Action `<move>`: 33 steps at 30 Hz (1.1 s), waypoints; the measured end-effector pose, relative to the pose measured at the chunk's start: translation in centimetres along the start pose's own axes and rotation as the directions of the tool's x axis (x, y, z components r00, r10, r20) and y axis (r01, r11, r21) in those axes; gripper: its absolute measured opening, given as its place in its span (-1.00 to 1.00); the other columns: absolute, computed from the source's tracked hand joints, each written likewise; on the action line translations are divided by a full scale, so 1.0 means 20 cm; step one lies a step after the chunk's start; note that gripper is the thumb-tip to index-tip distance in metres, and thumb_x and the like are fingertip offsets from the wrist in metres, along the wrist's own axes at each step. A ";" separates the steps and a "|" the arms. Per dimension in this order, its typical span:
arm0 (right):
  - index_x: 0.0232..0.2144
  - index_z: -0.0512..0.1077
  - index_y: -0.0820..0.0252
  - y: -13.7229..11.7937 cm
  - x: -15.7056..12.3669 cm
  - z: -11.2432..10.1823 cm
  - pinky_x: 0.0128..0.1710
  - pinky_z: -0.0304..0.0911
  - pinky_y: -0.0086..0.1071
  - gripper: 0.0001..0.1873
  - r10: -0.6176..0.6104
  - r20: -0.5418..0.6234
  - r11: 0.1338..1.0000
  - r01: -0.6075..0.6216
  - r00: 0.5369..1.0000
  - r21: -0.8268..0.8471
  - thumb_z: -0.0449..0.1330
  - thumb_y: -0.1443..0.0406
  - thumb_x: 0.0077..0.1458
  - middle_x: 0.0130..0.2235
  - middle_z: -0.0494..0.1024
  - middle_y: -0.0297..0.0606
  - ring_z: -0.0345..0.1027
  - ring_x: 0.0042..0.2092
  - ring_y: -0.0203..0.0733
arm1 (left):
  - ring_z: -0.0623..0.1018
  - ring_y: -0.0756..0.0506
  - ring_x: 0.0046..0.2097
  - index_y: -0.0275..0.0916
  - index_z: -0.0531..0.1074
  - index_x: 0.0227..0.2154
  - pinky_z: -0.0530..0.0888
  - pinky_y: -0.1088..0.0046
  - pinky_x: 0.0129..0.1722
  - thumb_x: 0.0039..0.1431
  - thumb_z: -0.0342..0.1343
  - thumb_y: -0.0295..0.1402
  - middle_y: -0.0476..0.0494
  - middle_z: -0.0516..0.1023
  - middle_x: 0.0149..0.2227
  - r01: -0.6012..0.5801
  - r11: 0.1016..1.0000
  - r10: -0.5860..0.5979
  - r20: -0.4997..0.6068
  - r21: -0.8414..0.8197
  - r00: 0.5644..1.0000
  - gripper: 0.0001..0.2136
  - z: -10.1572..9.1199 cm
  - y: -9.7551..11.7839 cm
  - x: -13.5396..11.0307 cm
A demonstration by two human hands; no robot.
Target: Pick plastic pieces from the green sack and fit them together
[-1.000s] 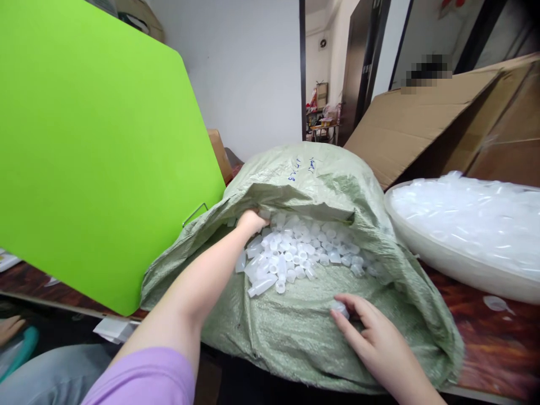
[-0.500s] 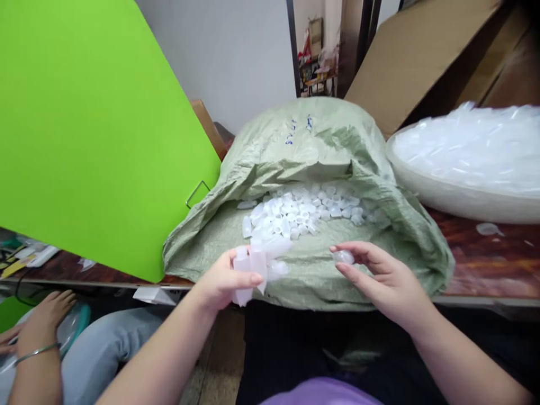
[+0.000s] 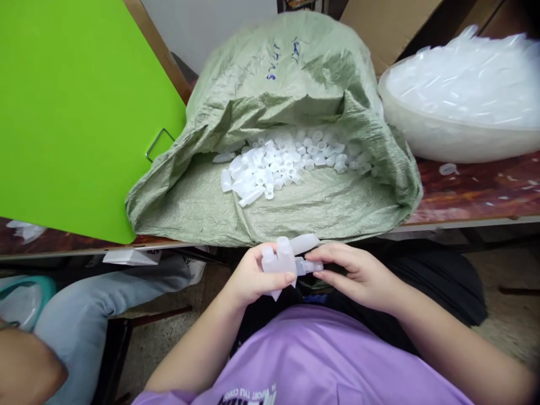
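My left hand (image 3: 253, 275) is closed around several translucent white plastic bottles (image 3: 283, 257) with narrow necks and pointed ends. They fan out between its thumb and fingers. My right hand (image 3: 358, 275) pinches a small clear plastic piece (image 3: 316, 265) between thumb and fingertips. That piece meets the neck of one bottle sticking out to the right from the left hand; whether it is a separate cap I cannot tell. Both hands are in front of the open green woven sack (image 3: 337, 208). White plastic pieces (image 3: 278, 163) lie heaped in the sack's mouth.
A big white tub (image 3: 464, 140) piled with translucent plastic pieces stands on the table at right. A bright green board (image 3: 76, 112) with a wire handle leans at left. Behind is a cardboard box (image 3: 383, 28). Another person's jeans-clad leg (image 3: 97, 315) is at lower left.
My view has tipped downward. My right hand has come left to my left hand, bringing its clear piece against a bottle. Both hands are now nearer my body, off the sack's edge.
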State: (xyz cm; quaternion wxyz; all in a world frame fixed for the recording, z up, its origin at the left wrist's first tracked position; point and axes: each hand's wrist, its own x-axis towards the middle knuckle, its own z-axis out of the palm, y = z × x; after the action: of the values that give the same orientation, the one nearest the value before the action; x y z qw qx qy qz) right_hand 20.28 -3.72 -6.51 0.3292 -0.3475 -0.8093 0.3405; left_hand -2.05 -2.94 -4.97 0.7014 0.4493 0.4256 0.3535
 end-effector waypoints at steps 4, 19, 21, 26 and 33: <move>-0.06 0.37 0.11 0.01 -0.06 0.03 -0.12 0.36 -0.41 -0.65 -0.170 0.036 0.975 0.173 0.985 -0.142 0.03 0.46 0.13 -0.07 0.49 -0.16 0.39 -0.08 -0.27 | 0.43 0.04 -0.45 -0.33 0.47 -0.39 0.35 0.56 -0.42 -0.26 0.34 -0.42 -0.05 0.51 -0.45 0.027 0.998 -0.027 0.005 -0.061 1.000 -0.72 0.01 -0.02 0.00; -0.10 0.42 0.03 0.02 -0.16 0.06 -0.26 0.42 -0.46 -0.72 0.031 0.033 0.985 -0.025 0.999 -0.173 0.08 0.32 0.14 -0.16 0.55 -0.26 0.48 -0.22 -0.26 | 0.51 -0.06 -0.42 -0.34 0.45 -0.39 0.43 0.44 -0.41 -0.24 0.33 -0.37 -0.12 0.53 -0.42 0.153 0.948 -0.175 -0.055 -0.279 0.983 -0.71 0.07 -0.11 0.01; -0.12 0.42 0.04 0.01 -0.14 0.06 -0.26 0.41 -0.47 -0.72 -0.039 -0.027 0.987 0.034 0.999 -0.156 0.08 0.37 0.12 -0.18 0.52 -0.23 0.45 -0.21 -0.29 | 0.51 -0.05 -0.41 -0.34 0.45 -0.41 0.43 0.45 -0.38 -0.26 0.33 -0.39 -0.10 0.53 -0.43 0.104 0.957 -0.130 -0.078 -0.269 0.988 -0.72 0.08 -0.09 0.01; -0.10 0.39 0.09 -0.02 -0.07 0.06 -0.24 0.40 -0.47 -0.69 -0.128 -0.149 0.971 0.093 0.980 -0.221 0.14 0.43 0.08 -0.20 0.50 -0.21 0.44 -0.20 -0.29 | 0.51 -0.04 -0.41 -0.33 0.45 -0.39 0.41 0.48 -0.37 -0.24 0.34 -0.38 -0.10 0.54 -0.42 -0.020 0.976 -0.006 -0.119 -0.216 0.993 -0.71 0.07 -0.01 0.03; 0.02 0.35 0.07 0.01 -0.08 -0.02 -0.07 0.37 -0.32 -0.58 -0.399 0.066 0.857 0.397 0.915 -0.328 0.05 0.47 0.12 -0.10 0.54 -0.24 0.40 -0.04 -0.15 | 0.50 -0.04 -0.42 -0.34 0.44 -0.39 0.40 0.46 -0.37 -0.22 0.32 -0.36 -0.09 0.52 -0.45 0.021 0.967 -0.049 -0.106 -0.253 0.993 -0.72 0.08 0.04 0.05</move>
State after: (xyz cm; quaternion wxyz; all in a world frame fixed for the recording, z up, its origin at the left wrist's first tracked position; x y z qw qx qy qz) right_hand 21.52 -4.75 -6.89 0.3303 -0.2244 -0.9087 0.1220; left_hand -0.20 -2.36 -4.21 0.7340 0.3286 0.4237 0.4169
